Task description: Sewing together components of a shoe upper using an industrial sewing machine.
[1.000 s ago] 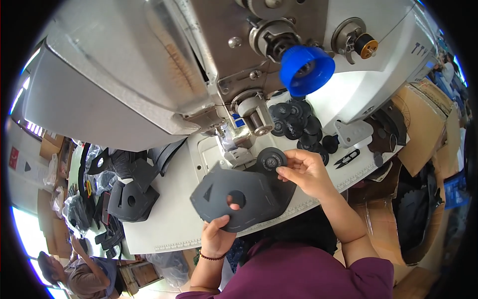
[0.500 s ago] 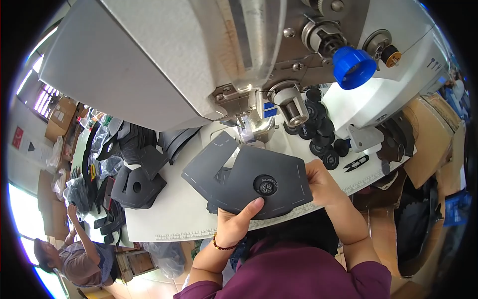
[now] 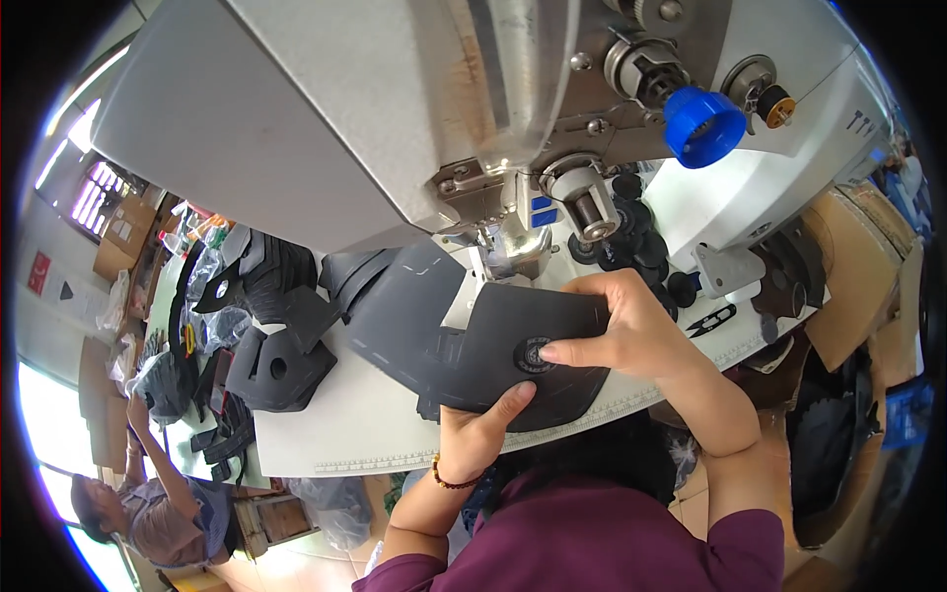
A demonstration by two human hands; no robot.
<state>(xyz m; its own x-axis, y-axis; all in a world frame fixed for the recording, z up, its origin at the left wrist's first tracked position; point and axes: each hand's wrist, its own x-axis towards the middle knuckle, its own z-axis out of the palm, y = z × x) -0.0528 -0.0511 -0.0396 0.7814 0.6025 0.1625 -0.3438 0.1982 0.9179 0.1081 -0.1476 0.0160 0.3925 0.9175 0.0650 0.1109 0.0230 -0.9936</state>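
A dark grey cut panel (image 3: 414, 326) with a wedge-shaped notch and pale dashed marks is held up over the table's front edge. On it sits a round black badge (image 3: 534, 354). My left hand (image 3: 475, 434) is closed on the panel's lower edge, thumb on top near the badge, the other fingers hidden beneath. My right hand (image 3: 631, 331) grips the panel's right part, its thumb pressed on the badge and its fingers behind the upper edge. Just beyond the panel stands the sewing machine (image 3: 286, 109), its needle area (image 3: 483, 261) partly covered by the panel.
Black round badges (image 3: 646, 252) lie in a heap right of the needle, near small black thread snips (image 3: 711, 321). More dark panels (image 3: 276, 370) are stacked at left. A measuring tape (image 3: 395, 466) runs along the table edge. A person (image 3: 163, 503) works at far left.
My right hand has moved from the panel's right edge up onto its face, thumb now on the badge. The panel has tilted and bent, its left part shifting left.
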